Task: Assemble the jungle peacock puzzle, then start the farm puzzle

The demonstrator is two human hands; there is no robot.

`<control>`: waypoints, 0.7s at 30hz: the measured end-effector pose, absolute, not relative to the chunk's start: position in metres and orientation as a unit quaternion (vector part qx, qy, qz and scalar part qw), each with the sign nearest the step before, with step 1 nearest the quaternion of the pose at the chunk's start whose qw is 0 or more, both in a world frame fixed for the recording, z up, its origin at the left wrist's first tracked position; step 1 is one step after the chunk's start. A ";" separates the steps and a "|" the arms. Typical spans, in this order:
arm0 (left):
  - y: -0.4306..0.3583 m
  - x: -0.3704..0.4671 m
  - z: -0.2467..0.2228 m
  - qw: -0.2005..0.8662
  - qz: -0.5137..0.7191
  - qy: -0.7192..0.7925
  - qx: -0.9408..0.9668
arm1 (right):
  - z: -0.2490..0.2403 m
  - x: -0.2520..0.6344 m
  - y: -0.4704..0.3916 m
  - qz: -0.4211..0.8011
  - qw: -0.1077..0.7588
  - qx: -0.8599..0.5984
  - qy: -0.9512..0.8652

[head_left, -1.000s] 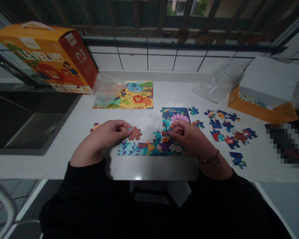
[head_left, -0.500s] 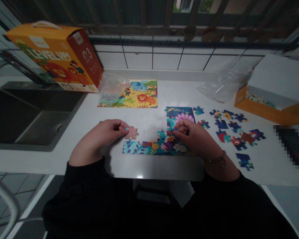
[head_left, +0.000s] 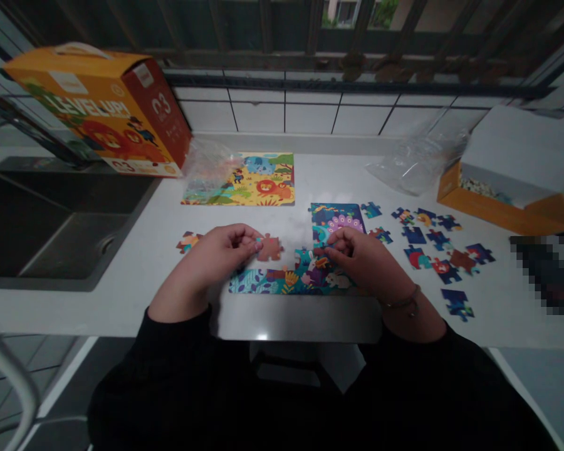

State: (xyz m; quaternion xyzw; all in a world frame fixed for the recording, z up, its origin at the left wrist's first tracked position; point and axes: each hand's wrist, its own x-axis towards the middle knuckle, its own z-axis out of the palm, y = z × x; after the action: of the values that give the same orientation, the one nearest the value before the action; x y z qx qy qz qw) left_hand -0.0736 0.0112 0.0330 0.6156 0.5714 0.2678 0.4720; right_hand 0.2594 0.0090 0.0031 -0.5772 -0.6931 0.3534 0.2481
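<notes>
Brown puzzle piece [head_left: 269, 248], orange box [head_left: 98, 106], white counter [head_left: 169, 213].

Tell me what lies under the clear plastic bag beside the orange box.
The left part of the finished animal puzzle shows through the clear plastic bag; its picture there is blurred.

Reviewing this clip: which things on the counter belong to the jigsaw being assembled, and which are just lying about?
In use:
left hand, holding a brown puzzle piece
right hand on the part-built colourful jigsaw
loose blue pieces

Lying about:
orange puzzle box
finished yellow animal puzzle
clear plastic bag
open orange tray box
steel sink
</notes>
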 end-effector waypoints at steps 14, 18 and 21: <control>-0.010 0.029 0.012 0.306 0.128 0.511 0.793 | 0.006 0.271 0.011 0.098 0.189 -0.682 -0.700; -0.009 0.030 0.010 0.274 0.117 0.518 0.802 | 0.005 0.271 0.011 0.077 0.171 -0.684 -0.705; -0.009 0.028 0.009 0.280 0.128 0.506 0.806 | 0.006 0.272 0.009 0.050 0.160 -0.690 -0.704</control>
State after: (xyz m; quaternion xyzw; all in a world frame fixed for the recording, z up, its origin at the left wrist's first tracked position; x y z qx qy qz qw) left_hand 0.0285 -0.0089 0.0089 0.8056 0.5062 0.1279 0.2800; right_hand 0.2723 0.0094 0.0062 -0.6905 -0.7038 0.0499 0.1595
